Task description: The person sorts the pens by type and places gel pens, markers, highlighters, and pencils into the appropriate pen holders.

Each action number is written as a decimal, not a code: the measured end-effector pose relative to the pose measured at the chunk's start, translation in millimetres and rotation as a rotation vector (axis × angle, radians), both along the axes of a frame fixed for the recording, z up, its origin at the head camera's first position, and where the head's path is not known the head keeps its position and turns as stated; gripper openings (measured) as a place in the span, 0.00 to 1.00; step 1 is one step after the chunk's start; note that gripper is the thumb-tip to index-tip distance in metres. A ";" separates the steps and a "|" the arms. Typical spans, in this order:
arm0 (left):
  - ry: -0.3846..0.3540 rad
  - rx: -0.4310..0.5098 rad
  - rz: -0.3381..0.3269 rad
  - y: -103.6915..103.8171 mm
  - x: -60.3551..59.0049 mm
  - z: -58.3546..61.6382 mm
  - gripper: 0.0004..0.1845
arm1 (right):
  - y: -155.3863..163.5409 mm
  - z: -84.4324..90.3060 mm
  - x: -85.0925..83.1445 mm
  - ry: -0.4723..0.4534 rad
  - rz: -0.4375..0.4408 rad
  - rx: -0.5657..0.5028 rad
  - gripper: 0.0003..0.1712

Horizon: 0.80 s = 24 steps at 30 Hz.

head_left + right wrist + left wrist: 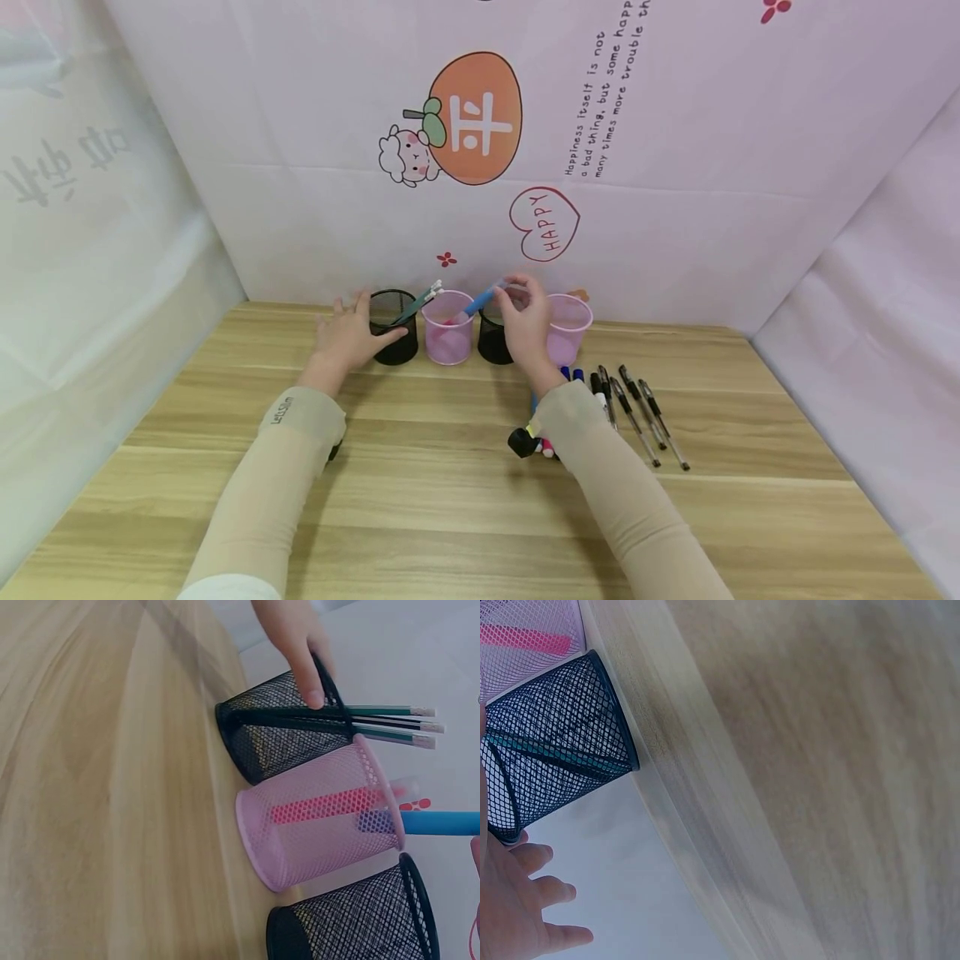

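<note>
A black mesh pen cup [395, 346] stands at the left end of a row, with several dark green pencils [412, 310] leaning in it. My left hand [347, 335] holds this cup near its rim, thumb in front and other fingers spread behind. Beside it is a pink mesh pen cup [448, 343], which has a pink marker [322, 804] inside. Between the fingertips of my right hand [528, 327] is a blue marker [480, 302], slanted, its lower end inside the pink cup's mouth in the right wrist view [439, 823].
Another black mesh cup [493, 343] stands behind my right hand, and a second pink cup [567, 325] ends the row. Several black-capped pens [647, 408] lie on the wooden table [420, 500] at right, with more markers [548, 448] partly under my right wrist. A printed cloth [315, 225] hangs behind.
</note>
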<state>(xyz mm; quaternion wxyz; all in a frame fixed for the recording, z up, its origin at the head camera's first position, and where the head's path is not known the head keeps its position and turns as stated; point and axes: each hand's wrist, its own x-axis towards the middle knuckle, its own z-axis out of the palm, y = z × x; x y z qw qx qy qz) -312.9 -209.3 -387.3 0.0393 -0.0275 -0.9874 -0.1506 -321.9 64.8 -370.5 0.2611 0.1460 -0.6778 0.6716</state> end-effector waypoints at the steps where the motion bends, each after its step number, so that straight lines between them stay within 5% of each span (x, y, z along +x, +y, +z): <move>1: -0.001 0.000 0.000 0.1 0.0 0.0 0.57 | 0.5 -1.0 0.4 0.006 -0.003 0.021 0.14; 9: -0.010 0.011 -0.005 -0.2 0.5 0.6 0.58 | 6.4 -2.1 5.0 0.039 0.031 0.108 0.15; 24: -0.010 0.025 0.003 -0.4 -0.9 -0.5 0.57 | 29.3 11.7 14.9 -0.139 0.242 0.499 0.14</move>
